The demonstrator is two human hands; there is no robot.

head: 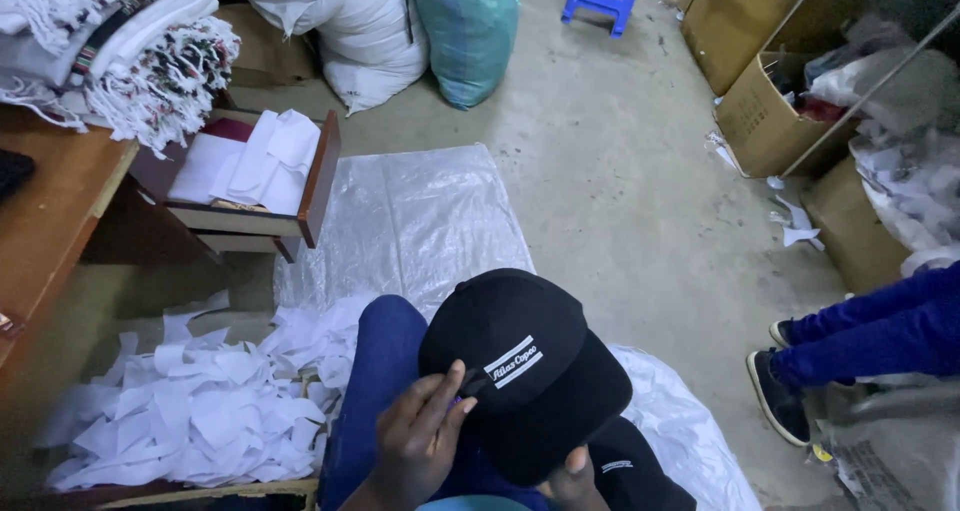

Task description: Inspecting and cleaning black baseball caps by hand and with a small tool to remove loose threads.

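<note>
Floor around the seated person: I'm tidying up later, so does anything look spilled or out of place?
Yes. White paper scraps lie heaped loosely beside the person's leg, more scraps litter the floor by the cardboard boxes, and a drawer hangs open.

A cap (520, 371) rests on the person's lap, the left hand (420, 441) at its side. Paper scraps (200, 401) lie left; an open drawer (255, 176) beyond them. Cardboard boxes (770, 121) stand far right, seemingly beside another person's legs (860, 336).

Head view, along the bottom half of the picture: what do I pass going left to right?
Heap of white paper scraps → left hand touching the black cap → white plastic sheet → another person's dark shoes and blue trouser legs.
</note>
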